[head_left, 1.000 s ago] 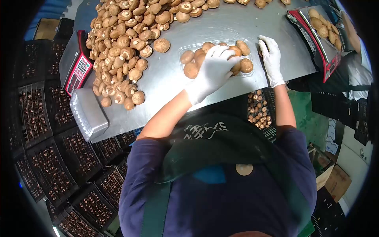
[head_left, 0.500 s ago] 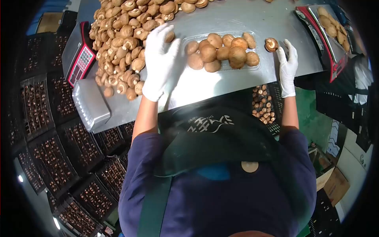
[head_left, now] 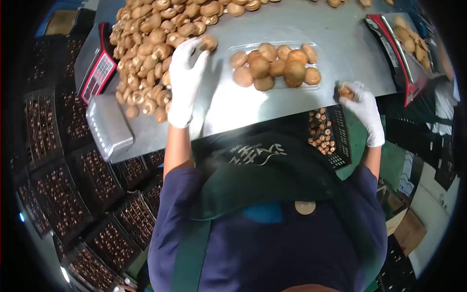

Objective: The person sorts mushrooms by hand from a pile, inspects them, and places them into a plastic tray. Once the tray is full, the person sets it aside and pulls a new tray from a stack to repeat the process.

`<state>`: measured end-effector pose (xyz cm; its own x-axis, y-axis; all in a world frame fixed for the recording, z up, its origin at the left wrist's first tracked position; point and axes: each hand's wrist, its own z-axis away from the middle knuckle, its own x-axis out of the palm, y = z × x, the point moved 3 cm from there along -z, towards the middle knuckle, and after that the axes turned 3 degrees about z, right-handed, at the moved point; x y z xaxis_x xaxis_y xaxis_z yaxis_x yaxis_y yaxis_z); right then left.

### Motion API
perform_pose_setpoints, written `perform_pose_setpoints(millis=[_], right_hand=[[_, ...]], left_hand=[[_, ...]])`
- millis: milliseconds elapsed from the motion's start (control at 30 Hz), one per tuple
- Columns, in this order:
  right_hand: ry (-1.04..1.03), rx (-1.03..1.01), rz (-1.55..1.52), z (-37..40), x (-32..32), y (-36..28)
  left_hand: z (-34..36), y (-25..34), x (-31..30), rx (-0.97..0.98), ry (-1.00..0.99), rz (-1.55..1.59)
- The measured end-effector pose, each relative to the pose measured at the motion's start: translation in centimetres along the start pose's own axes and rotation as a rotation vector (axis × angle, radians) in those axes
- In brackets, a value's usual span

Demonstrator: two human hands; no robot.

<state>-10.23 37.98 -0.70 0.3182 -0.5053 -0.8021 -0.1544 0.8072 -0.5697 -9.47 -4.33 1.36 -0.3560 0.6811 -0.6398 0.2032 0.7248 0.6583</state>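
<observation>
Your one camera sits up on your head and looks forward and steeply down. Your green apron [head_left: 265, 187] and dark blue shirt [head_left: 292, 248] are close to it, so they look big, low in the middle. The steel table [head_left: 335, 44], with its pile of mushrooms [head_left: 146, 53], is farther off, across the top. The view is very wide (see how things bend near the dark, round edge), and takes in black crates [head_left: 61, 194] down on your left.

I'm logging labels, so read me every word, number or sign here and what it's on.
Dark green apron: white characters and smaller lettering, too blurred to quote.
Left scale: keypad markings, too small.
Right scale: panel markings, too small.
I can read nothing else.
</observation>
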Motion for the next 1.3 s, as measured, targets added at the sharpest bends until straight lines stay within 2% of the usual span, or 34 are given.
perform_pose_setpoints(millis=[33, 67, 100, 133, 167, 200, 233, 267, 300, 333, 400, 433, 533, 567, 600, 633, 667, 700, 767, 833, 867, 933, 967, 1033, 1067, 1100, 1133, 1167, 1267, 1300], right_hand=[[-0.116, -0.046, 0.05, 1.4, -0.7, -0.3], [-0.22, -0.076, 0.106, 2.8, -1.6, -0.6], [-0.133, -0.08, 0.131, 3.8, -2.5, -0.9], [-0.055, -0.093, 0.156, 4.4, -2.7, -1.1], [-0.003, -0.063, 0.053, 4.4, -2.7, -0.6], [0.045, -0.006, -0.014, 4.1, -2.6, -0.8], [0.089, 0.116, -0.126, 3.8, -2.4, -0.8], [0.126, 0.154, -0.102, 3.2, -2.1, -0.8], [0.154, 0.202, -0.089, 2.3, -1.5, -0.2], [0.179, 0.248, -0.079, 1.4, -0.8, 0.6], [0.241, 0.212, 0.039, -0.5, 0.3, 1.8], [0.224, 0.238, -0.098, -1.0, 0.2, 0.7], [0.239, 0.04, -0.29, -3.8, 3.9, 2.1], [0.254, 0.038, -0.292, -4.2, 3.6, 0.7], [0.134, 0.108, -0.309, -4.4, 3.6, -0.7], [0.013, 0.176, -0.323, -4.4, 3.8, -1.6], [0.163, 0.081, -0.268, -4.5, 4.6, -1.6], [0.161, 0.112, -0.278, -4.4, 5.2, -0.9], [0.163, 0.135, -0.285, -4.2, 5.2, -0.7], [0.304, 0.208, -0.276, -3.6, 4.9, 0.8], [0.306, 0.202, -0.273, -3.2, 4.7, 1.4], [0.293, 0.421, -0.527, -2.0, 4.0, 3.7], [0.304, 0.42, -0.516, -1.5, 4.0, 5.1], [0.522, 0.36, -0.537, -0.6, 3.4, 8.3], [0.541, 0.358, -0.524, 0.1, 2.5, 9.0], [0.537, 0.396, -0.631, 0.6, 2.1, 9.8], [0.527, 0.431, -0.742, 0.9, 1.8, 10.2], [0.625, 0.394, -0.725, 1.0, 1.2, 9.8], [0.634, 0.436, -0.755, 1.1, 1.1, 11.0], [0.647, 0.469, -0.743, 1.2, 0.9, 11.1]], left_hand=[[0.3, 0.8, -0.4, -0.129, -0.024, 0.089], [0.6, 0.2, -0.5, -0.152, -0.063, 0.017], [0.9, -1.7, 0.3, -0.257, -0.124, 0.041], [0.7, -0.2, 0.5, -0.35, -0.272, 0.017], [1.2, -1.3, 1.3, -0.274, -0.33, 0.03], [2.3, -2.5, 2.0, -0.606, -0.399, 0.041], [3.8, -5.6, 3.9, -0.45, -0.383, 0.03], [3.4, -2.5, 3.9, -0.62, -0.471, 0.128], [2.7, 0.0, 4.1, -0.615, -0.493, 0.108], [3.2, -0.7, 4.8, -0.536, -0.498, 0.144], [4.2, -2.4, 6.1, -0.487, -0.436, 0.062], [4.4, -3.1, 6.4, -0.474, -0.474, 0.061], [4.0, -2.9, 6.7, -0.452, -0.491, 0.116], [4.4, -4.0, 7.1, -0.442, -0.485, 0.149], [4.4, -5.1, 7.6, -0.432, -0.477, 0.183], [3.7, -3.1, 7.3, -0.501, -0.501, 0.197], [3.2, -1.1, 7.0, -0.57, -0.525, 0.212], [3.7, -4.0, 7.9, -0.466, -0.509, 0.119], [2.7, -2.6, 8.3, -0.453, -0.501, 0.137], [1.2, 1.2, 8.5, -0.485, -0.53, 0.145], [0.4, 2.0, 9.2, -0.484, -0.524, 0.147], [-1.1, 3.4, 10.8, -0.362, -0.606, 0.07], [-1.8, 3.5, 12.3, -0.228, -0.558, 0.059], [-3.4, 5.3, 14.9, -0.197, -0.584, 0.077], [-4.3, 6.4, 16.0, -0.179, -0.617, 0.078], [-4.9, 6.2, 17.7, -0.075, -0.598, 0.046], [-5.6, 6.3, 18.9, -0.066, -0.594, 0.055], [-6.3, 6.5, 20.1, -0.095, -0.622, 0.098], [-7.7, 8.0, 21.9, -0.097, -0.625, 0.154], [-8.0, 6.4, 24.1, -0.075, -0.614, 0.138]])
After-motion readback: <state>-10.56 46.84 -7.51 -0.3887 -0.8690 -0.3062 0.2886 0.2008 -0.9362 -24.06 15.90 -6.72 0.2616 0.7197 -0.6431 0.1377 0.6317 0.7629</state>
